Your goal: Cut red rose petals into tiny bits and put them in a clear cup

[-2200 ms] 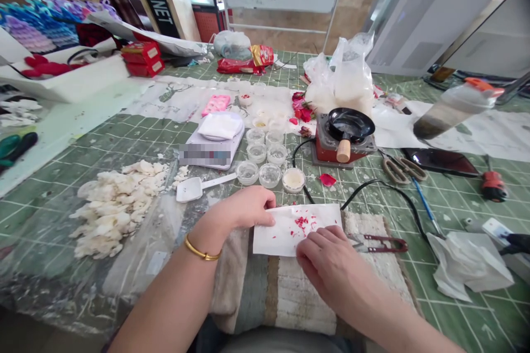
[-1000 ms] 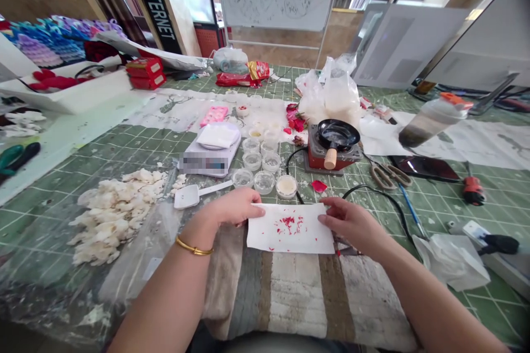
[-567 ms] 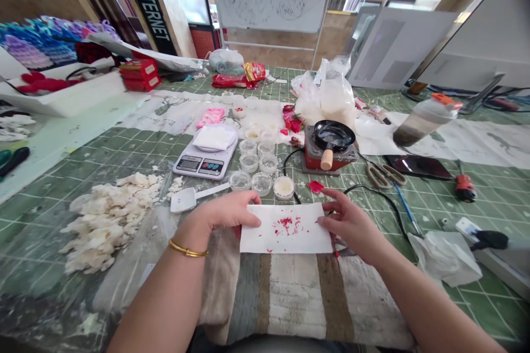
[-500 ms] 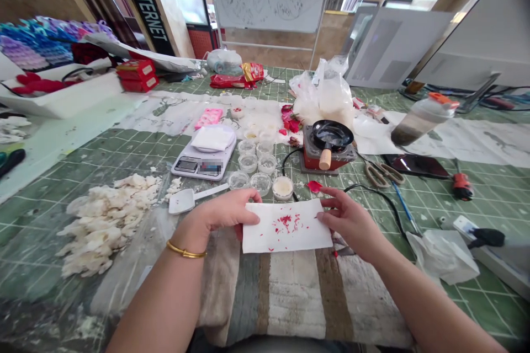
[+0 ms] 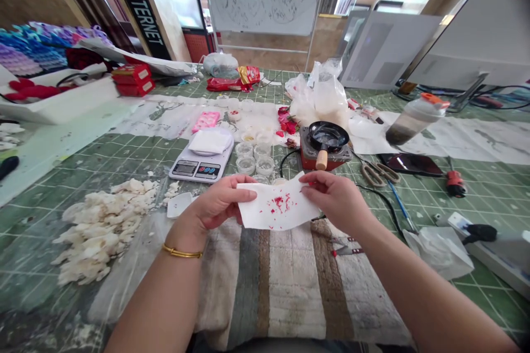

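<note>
A white sheet of paper (image 5: 278, 214) with small red petal bits (image 5: 279, 202) on it hangs lifted above a striped cloth (image 5: 285, 287). My left hand (image 5: 219, 204) pinches its left edge, and my right hand (image 5: 335, 198) pinches its right edge. The sheet sags in the middle. Just beyond it stand several small clear cups (image 5: 254, 157) on the green mat. A gold bangle (image 5: 180, 252) is on my left wrist.
A white scale (image 5: 201, 161) and a white scoop (image 5: 179, 204) lie left of the cups, beside a heap of white wax flakes (image 5: 103, 226). A small red burner with a black pan (image 5: 325, 146), scissors (image 5: 375, 172), a tilted bottle (image 5: 414, 118) and crumpled tissue (image 5: 439, 251) are at right.
My right hand left the petal bits and took the paper's right edge. Both hands then lifted the sheet off the cloth and bent it into a shallow trough.
</note>
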A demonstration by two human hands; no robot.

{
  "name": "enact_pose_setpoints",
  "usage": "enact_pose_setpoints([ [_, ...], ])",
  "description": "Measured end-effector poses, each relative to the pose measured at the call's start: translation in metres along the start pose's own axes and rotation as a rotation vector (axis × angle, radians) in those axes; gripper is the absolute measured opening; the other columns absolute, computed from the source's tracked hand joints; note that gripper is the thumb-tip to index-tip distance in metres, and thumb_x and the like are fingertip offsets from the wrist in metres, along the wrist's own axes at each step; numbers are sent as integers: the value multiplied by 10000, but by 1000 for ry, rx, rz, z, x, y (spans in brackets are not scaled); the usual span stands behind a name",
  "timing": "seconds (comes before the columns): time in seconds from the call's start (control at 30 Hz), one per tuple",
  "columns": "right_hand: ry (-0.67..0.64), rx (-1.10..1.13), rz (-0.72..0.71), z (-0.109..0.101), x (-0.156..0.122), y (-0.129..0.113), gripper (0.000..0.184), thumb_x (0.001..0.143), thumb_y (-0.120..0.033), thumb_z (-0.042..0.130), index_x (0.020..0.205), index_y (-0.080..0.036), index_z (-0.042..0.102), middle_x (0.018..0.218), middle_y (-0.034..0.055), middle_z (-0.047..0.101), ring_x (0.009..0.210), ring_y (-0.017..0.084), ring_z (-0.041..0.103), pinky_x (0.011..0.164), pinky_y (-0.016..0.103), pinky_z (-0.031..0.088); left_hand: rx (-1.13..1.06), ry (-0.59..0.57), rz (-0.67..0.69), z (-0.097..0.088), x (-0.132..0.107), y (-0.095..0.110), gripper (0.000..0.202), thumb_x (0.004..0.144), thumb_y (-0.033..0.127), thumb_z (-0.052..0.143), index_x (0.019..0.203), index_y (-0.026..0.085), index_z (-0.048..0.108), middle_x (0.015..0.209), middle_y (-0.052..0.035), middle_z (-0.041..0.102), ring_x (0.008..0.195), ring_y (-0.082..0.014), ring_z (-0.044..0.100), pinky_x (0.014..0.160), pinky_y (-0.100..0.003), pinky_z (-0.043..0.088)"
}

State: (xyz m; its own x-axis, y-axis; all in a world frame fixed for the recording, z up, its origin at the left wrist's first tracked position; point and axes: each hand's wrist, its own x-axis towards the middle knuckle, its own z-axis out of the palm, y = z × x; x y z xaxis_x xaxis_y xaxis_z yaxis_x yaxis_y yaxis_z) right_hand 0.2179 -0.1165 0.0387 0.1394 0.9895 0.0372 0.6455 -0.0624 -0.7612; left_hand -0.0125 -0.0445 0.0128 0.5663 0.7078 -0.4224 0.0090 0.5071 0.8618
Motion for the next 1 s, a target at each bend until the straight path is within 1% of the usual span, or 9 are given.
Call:
enact_pose_setpoints([
  [0.17,32,-198,-153,0,22,-28,207,749,-168,536,872,-166,703,691,39,664,594,149,569,569,275,424,-123,92,89,3,2,2,346,658,190,750,964,138,598,793,-48,692,639,-160,670,573,-259,563],
  [0.27,33,-298,-227,-1,33,-44,214,731,-126,530,842,-160,710,693,48,665,599,155,568,592,294,430,-185,110,132,5,4,3,338,685,171,723,992,118,591,824,-68,699,659,-164,678,568,-248,574],
  [0.4,23,-395,-295,-4,56,-54,232,695,-85,535,830,-150,712,669,46,654,596,154,568,609,304,449,-261,148,186,8,8,6,320,682,132,707,975,116,580,782,-41,690,558,-119,651,436,-169,527],
  [0.47,29,-431,-322,-5,67,-55,249,687,-68,529,834,-150,711,669,45,647,616,157,577,629,306,461,-269,181,219,10,10,6,336,662,105,713,962,125,562,787,-27,685,534,-109,646,418,-163,528],
  [0.53,46,-459,-351,-5,73,-54,268,697,-59,512,855,-150,708,704,52,650,667,167,595,665,316,475,-254,213,259,12,12,5,362,648,95,724,958,132,541,809,-24,683,554,-116,657,442,-183,555],
  [0.63,70,-484,-412,-2,71,-49,277,748,-61,482,908,-136,695,843,86,665,778,187,616,743,339,488,-175,251,322,13,16,1,418,628,129,760,972,142,523,816,-20,675,593,-136,666,453,-214,570],
  [0.77,68,-501,-524,8,55,-35,267,822,-69,442,940,-126,675,997,115,643,886,198,620,780,335,500,-25,247,358,13,20,-5,465,622,222,787,989,164,506,800,-4,669,640,-155,663,480,-252,576],
  [0.9,88,-512,-615,18,38,-13,267,877,-93,413,1003,-125,646,1086,130,618,907,193,626,757,325,525,96,224,357,14,22,-9,427,660,261,752,992,181,495,780,10,670,649,-163,653,512,-277,570],
  [1.0,125,-515,-673,21,27,2,277,913,-117,389,1067,-123,619,1138,139,606,965,191,619,788,321,535,181,198,375,17,22,-10,393,696,276,710,1009,193,488,775,13,676,662,-174,653,536,-287,561],
])
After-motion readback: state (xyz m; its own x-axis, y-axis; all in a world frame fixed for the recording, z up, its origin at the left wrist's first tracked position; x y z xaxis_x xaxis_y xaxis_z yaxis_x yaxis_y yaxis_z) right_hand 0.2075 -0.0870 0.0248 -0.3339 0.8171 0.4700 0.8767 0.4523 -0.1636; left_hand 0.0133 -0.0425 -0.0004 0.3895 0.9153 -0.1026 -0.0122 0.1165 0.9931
